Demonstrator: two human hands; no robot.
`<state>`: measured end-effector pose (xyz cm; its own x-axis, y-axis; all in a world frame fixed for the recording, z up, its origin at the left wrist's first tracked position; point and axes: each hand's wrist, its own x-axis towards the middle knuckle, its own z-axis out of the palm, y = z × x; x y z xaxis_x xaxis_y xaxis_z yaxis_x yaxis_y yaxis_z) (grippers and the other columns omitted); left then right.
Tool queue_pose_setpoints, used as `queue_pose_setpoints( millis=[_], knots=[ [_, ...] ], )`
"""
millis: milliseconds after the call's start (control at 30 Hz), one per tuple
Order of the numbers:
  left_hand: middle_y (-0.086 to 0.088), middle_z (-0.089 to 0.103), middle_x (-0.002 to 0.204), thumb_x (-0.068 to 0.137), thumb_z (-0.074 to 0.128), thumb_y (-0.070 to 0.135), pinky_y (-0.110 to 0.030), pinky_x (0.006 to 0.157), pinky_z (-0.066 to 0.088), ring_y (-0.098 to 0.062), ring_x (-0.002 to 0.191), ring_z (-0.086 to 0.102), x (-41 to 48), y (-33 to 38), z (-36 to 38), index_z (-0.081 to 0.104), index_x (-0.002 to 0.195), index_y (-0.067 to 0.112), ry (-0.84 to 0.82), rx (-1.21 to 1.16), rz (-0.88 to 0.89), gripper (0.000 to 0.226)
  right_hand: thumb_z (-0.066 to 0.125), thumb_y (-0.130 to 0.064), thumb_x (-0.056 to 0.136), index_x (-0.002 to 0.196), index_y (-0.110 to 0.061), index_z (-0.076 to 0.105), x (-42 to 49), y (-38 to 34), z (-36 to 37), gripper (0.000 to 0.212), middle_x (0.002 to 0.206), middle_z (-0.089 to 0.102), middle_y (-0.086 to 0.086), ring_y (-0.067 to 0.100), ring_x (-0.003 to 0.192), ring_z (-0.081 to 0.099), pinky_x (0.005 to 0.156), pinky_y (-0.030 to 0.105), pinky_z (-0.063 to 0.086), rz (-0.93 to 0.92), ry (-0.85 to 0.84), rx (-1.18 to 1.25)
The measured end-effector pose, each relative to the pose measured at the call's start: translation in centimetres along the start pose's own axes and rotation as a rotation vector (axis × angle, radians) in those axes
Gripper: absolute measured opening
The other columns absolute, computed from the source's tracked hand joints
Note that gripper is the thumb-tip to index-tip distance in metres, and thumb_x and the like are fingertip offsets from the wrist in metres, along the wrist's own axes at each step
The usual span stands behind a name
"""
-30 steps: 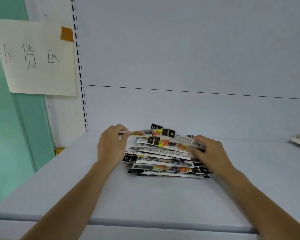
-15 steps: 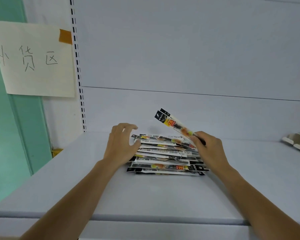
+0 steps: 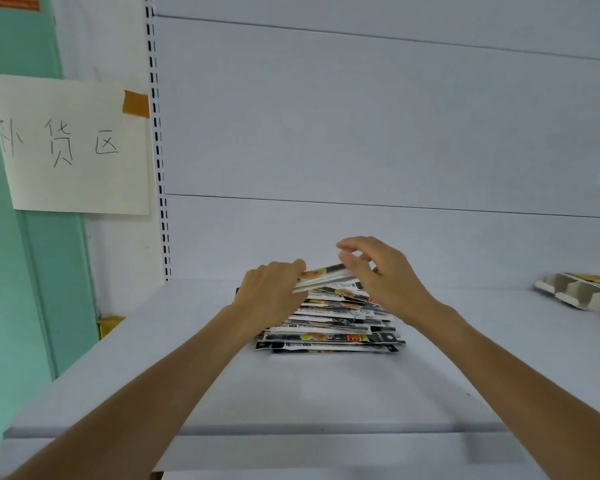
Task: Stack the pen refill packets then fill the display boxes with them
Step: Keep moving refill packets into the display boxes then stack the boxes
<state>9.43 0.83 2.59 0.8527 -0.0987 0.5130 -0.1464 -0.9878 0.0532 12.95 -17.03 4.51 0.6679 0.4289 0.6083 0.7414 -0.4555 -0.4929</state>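
Note:
A loose stack of pen refill packets (image 3: 329, 327), black, white and yellow, lies on the white shelf (image 3: 326, 386) in front of me. My left hand (image 3: 271, 292) grips the left ends of the top few packets (image 3: 323, 277), lifted slightly off the pile. My right hand (image 3: 378, 271) hovers over the right side of the stack with fingers curled at the right end of those top packets. A cardboard display box (image 3: 579, 294) with dividers lies at the far right of the shelf.
The shelf's back panel (image 3: 361, 133) rises right behind the stack. A slotted upright (image 3: 158, 150) runs along the left. A paper sign (image 3: 70, 143) is taped to the green wall at left. The shelf's front edge (image 3: 291, 431) is near my forearms.
The single packet my right hand held tilted up has come down onto the top of the stack. My left hand has shifted from the pile's side to grip the top packets' left ends.

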Motion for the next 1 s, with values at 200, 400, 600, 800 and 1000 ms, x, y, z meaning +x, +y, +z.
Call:
queue_pose_setpoints(
  millis=[200, 400, 600, 800, 1000],
  knots=[
    [0.003, 0.06, 0.108, 0.091, 0.05, 0.032, -0.032, 0.078, 0.044, -0.019, 0.092, 0.055, -1.0, 1.3, -0.5, 0.046, 0.118, 0.021, -0.054, -0.031, 0.13, 0.03, 0.052, -0.026, 0.089, 0.055, -0.008, 0.05, -1.0, 1.3, 1.6, 0.038, 0.049, 0.043, -0.001, 0.012, 0.049, 0.037, 0.052, 0.024, 0.031, 0.152, -0.037, -0.131],
    [0.002, 0.054, 0.114, 0.098, 0.031, 0.042, -0.033, 0.077, 0.045, -0.022, 0.097, 0.058, -0.7, 3.6, 0.6, 0.039, 0.125, 0.018, -0.095, 0.108, 0.273, 0.037, 0.056, -0.031, 0.09, 0.074, -0.012, 0.069, -2.7, 2.4, -0.7, 0.027, 0.066, 0.061, -0.004, 0.002, 0.058, 0.05, 0.058, 0.011, 0.038, 0.247, 0.007, -0.053],
    [-0.001, 0.055, 0.102, 0.101, 0.028, 0.032, -0.032, 0.064, 0.034, -0.026, 0.087, 0.057, 2.0, 7.9, 2.1, 0.037, 0.121, 0.02, -0.058, 0.078, 0.307, 0.025, 0.049, -0.037, 0.093, 0.119, -0.019, 0.062, -5.1, 5.4, -7.1, 0.034, 0.117, 0.062, -0.003, 0.014, 0.105, 0.056, 0.096, 0.034, 0.043, 0.343, 0.215, -0.249],
    [0.001, 0.047, 0.088, 0.098, 0.03, 0.026, -0.033, 0.066, 0.036, -0.025, 0.073, 0.045, 5.1, 16.6, 4.1, 0.036, 0.111, 0.016, -0.042, -0.079, 0.339, 0.017, 0.047, -0.034, 0.093, 0.078, -0.034, 0.056, -10.3, 11.3, -18.9, 0.018, 0.08, 0.052, -0.015, 0.012, 0.084, 0.048, 0.064, 0.022, 0.037, 0.573, 0.323, -0.381],
    [-0.004, 0.056, 0.093, 0.097, 0.029, 0.031, -0.033, 0.068, 0.037, -0.025, 0.076, 0.047, 7.5, 29.1, 6.9, 0.033, 0.095, 0.02, -0.199, -0.192, 0.439, 0.012, 0.049, -0.027, 0.09, 0.117, -0.017, 0.059, -19.1, 17.2, -28.7, 0.031, 0.116, 0.061, 0.006, 0.025, 0.106, 0.056, 0.091, 0.036, 0.046, 0.883, 0.375, -0.517]
  ],
)
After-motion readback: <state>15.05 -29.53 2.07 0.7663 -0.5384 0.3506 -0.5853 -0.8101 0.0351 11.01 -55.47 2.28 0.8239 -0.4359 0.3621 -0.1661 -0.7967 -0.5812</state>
